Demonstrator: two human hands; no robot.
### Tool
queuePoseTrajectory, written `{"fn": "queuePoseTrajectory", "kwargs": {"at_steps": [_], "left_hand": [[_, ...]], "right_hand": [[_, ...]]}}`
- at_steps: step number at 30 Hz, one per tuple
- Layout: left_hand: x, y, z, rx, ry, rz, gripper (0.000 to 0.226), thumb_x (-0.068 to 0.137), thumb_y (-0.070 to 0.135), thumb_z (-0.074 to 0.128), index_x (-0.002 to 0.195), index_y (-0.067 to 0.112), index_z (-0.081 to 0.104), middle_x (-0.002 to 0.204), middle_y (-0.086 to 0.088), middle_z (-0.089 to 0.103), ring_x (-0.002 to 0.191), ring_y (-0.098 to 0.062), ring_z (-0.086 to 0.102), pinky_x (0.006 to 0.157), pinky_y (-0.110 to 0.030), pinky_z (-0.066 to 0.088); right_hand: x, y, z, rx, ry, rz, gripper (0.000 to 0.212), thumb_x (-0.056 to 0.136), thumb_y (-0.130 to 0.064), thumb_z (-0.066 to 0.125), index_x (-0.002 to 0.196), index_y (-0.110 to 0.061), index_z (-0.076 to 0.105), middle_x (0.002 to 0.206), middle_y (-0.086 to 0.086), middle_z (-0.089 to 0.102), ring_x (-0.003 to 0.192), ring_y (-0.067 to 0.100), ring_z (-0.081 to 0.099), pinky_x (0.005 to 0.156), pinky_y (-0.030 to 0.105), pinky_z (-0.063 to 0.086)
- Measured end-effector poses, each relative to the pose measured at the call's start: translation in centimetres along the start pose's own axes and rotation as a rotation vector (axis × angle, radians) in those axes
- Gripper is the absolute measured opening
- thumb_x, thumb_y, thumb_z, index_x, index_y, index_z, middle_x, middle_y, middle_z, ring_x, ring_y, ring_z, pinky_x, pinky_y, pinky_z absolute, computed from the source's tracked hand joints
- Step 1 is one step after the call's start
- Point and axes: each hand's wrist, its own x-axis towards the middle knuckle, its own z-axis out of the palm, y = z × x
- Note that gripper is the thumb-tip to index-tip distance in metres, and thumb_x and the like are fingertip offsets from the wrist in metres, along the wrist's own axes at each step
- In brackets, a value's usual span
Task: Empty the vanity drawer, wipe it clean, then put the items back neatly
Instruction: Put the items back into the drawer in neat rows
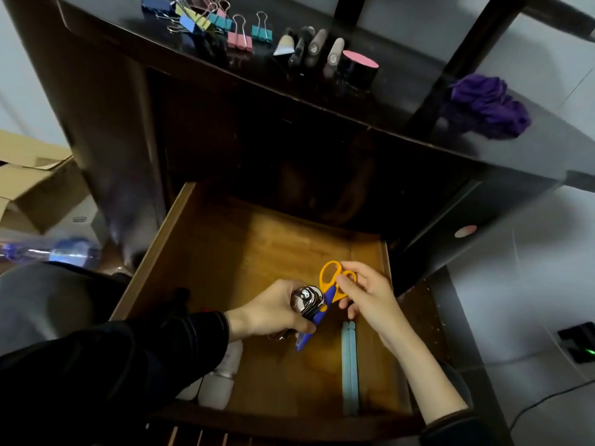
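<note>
Over the open vanity drawer (257, 252), a person's right hand (370, 297) pinches the orange handles of a pair of scissors (320, 317). The left hand (273, 313) has its grip closed around a shiny metal object (307, 299), and the blue blades lie against its fingers. Two pale blue sticks (350, 365) and white bottles (219, 384) lie in the drawer. Binder clips (219, 22) (several colours) and a purple cloth (489, 104) sit on the dark worktop (161, 43).
</note>
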Motion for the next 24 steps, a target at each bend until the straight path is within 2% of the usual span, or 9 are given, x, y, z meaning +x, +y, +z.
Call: {"fn": "queuePoseTrajectory", "kwargs": {"at_steps": [3,5,8,11,13,16,20,24], "left_hand": [[-0.1,-0.4,0.2,0.018,0.007,-0.008,0.027,0.074,0.0,0.081,0.09,0.007,0.061,0.071,-0.012,0.072,0.061,-0.02,0.067,0.064,-0.034,0.056],[0.0,-1.0,0.4,0.041,0.07,-0.045,0.026,0.072,0.002,0.081,0.085,0.011,0.06,0.066,-0.007,0.071,0.057,-0.022,0.066,0.058,-0.038,0.055],[0.4,-1.6,0.1,0.044,0.163,-0.162,0.03,0.071,0.003,0.082,0.086,0.01,0.057,0.07,-0.012,0.07,0.056,-0.024,0.066,0.055,-0.043,0.056],[0.7,-1.9,-0.4,-0.061,0.192,-0.238,0.033,0.073,-0.001,0.081,0.089,0.006,0.054,0.071,-0.013,0.066,0.056,-0.026,0.066,0.053,-0.037,0.054],[0.8,-2.0,-0.4,-0.076,0.19,-0.245,0.033,0.073,-0.003,0.08,0.09,0.005,0.053,0.069,-0.013,0.065,0.053,-0.026,0.066,0.052,-0.037,0.054],[0.8,-2.1,-0.3,-0.067,0.174,-0.251,0.032,0.074,-0.002,0.08,0.09,0.004,0.053,0.061,-0.008,0.065,0.05,-0.022,0.065,0.05,-0.034,0.053],[0.8,-2.1,-0.2,-0.063,0.156,-0.26,0.032,0.074,-0.003,0.079,0.089,0.004,0.053,0.062,-0.01,0.065,0.051,-0.024,0.064,0.049,-0.033,0.053],[0.8,-2.1,-0.2,-0.072,0.151,-0.265,0.032,0.074,-0.004,0.079,0.091,0.004,0.053,0.059,-0.01,0.065,0.046,-0.021,0.062,0.046,-0.029,0.051]], "right_hand": [[1.1,-1.1,-0.6,-0.167,-0.121,-0.026,0.015,0.102,-0.016,0.059,0.115,-0.019,0.064,0.087,0.003,0.068,0.067,0.015,0.063,0.051,0.024,0.05],[2.1,-1.6,-1.1,-0.286,-0.154,0.024,0.01,0.102,-0.015,0.058,0.111,-0.016,0.063,0.09,0.007,0.067,0.069,0.015,0.064,0.053,0.023,0.052],[3.6,-1.6,-1.2,-0.564,-0.269,0.145,0.005,0.103,-0.017,0.055,0.107,-0.016,0.058,0.093,0.009,0.065,0.076,0.017,0.064,0.058,0.021,0.054],[5.3,-1.4,-0.7,-0.732,-0.415,0.221,0.005,0.103,-0.017,0.053,0.106,-0.016,0.057,0.092,0.003,0.063,0.086,0.016,0.063,0.062,0.022,0.054],[6.5,-1.0,-0.4,-0.803,-0.453,0.255,0.008,0.102,-0.017,0.052,0.107,-0.014,0.058,0.089,0.001,0.062,0.087,0.014,0.061,0.062,0.023,0.052],[8.0,-0.3,0.2,-0.954,-0.471,0.301,0.007,0.099,-0.016,0.052,0.099,-0.014,0.059,0.086,0.003,0.062,0.079,0.017,0.059,0.061,0.025,0.051],[8.9,0.6,0.6,-1.125,-0.498,0.321,0.015,0.099,-0.018,0.054,0.107,-0.008,0.063,0.086,0.008,0.061,0.068,0.021,0.056,0.058,0.03,0.049],[9.2,1.0,1.2,-1.263,-0.531,0.304,0.009,0.098,-0.014,0.057,0.098,-0.007,0.064,0.083,0.009,0.062,0.065,0.023,0.055,0.056,0.031,0.048]]}}
